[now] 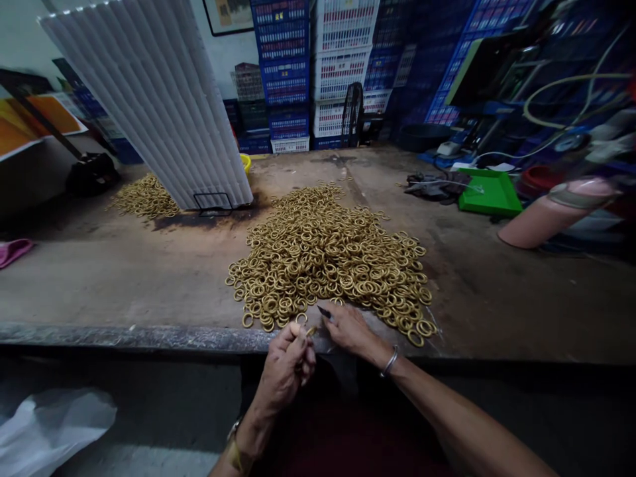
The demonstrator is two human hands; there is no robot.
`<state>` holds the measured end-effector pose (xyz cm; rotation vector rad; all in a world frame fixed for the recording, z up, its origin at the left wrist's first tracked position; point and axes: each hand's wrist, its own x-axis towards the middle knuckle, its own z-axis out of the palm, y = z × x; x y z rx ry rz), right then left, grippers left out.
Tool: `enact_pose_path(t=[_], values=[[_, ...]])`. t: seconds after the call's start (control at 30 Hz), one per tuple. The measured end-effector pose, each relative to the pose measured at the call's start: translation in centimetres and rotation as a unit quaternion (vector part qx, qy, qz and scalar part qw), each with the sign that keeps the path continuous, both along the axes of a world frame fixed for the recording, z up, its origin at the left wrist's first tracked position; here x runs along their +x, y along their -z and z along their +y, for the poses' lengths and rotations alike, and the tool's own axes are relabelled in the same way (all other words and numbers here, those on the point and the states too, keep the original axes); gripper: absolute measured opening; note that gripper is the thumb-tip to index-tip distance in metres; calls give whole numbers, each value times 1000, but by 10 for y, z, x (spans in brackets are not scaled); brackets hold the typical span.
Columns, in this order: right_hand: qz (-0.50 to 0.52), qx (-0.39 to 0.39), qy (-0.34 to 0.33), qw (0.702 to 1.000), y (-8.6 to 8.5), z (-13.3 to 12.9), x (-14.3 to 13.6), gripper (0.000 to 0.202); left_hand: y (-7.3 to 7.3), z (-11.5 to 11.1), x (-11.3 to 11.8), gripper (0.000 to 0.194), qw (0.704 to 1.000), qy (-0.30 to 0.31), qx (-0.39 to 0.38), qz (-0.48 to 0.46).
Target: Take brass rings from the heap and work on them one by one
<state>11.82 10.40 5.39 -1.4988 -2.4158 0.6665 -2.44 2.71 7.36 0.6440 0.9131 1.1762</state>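
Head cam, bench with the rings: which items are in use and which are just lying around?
In use:
- left hand, pinching one brass ring
- right hand, holding a small dark tool
- big ring pile just beyond both hands

Lying about:
- second ring pile
- white ribbed panel
- green dustpan
- pink cloth
- stacked crates

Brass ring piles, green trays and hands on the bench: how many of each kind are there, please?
Brass ring piles: 2, large pile, small pile
Green tray: 1
Hands: 2, left hand, right hand
Total: 5
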Motion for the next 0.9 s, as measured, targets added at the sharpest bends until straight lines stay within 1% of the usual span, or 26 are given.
enact_pose_path(t=[0.07, 0.13, 0.27, 0.37, 0.43, 0.5, 0.7, 0.8, 0.9], values=[[-4, 11, 22, 1000, 3, 3, -6, 22, -2, 1, -4, 26, 998, -11, -17, -62], [-4, 17, 32, 999, 4, 5, -15, 23, 0, 3, -8, 24, 995, -26, -29, -96], [5, 33, 13, 999, 7, 9, -32, 26, 10, 7, -15, 18, 992, -49, -33, -112], [-17, 39, 3, 999, 8, 12, -37, 25, 14, 5, -18, 13, 989, -52, -34, -135], [-30, 39, 3, 999, 9, 14, -38, 21, 15, 5, -20, 11, 985, -46, -42, -162], [-31, 40, 11, 999, 8, 15, -38, 19, 17, 5, -21, 14, 980, -45, -54, -186], [-10, 37, 30, 999, 8, 12, -36, 14, 25, 13, -19, 14, 965, -71, -103, -231], [-3, 45, 40, 998, 11, 11, -34, 15, 27, 17, -18, 15, 964, -83, -110, -229], [18, 34, 63, 997, 12, 13, -29, 15, 24, 19, -16, 16, 975, -74, -81, -193]])
